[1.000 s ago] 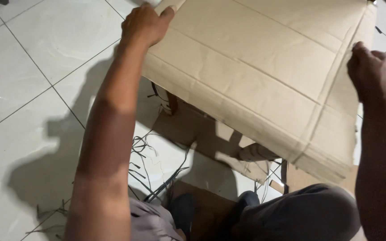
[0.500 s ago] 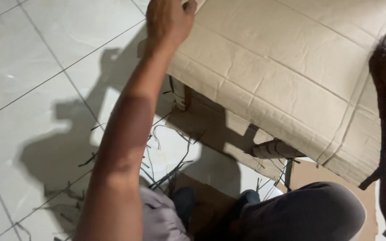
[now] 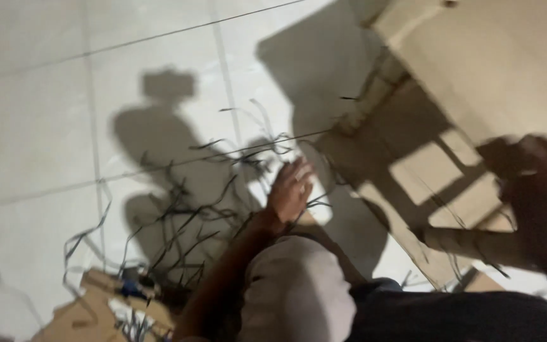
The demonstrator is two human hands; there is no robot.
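Covering the pale tiled floor (image 3: pixel 33 126), dark strips (image 3: pixel 178 215) and cardboard (image 3: pixel 476 69).

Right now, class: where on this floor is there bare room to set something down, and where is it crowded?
Bare tile floor lies far left, beyond the strap tangle. Crowded: around the left hand, under the cardboard box by the blurred right hand, and at the cardboard scraps.

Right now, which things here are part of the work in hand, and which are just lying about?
In hand:
- large cardboard sheet, beside the blurred right hand
- left hand, lowered over the thin dark strips

Lying about:
- cardboard scraps at lower left
- cardboard tube
- white tiled floor
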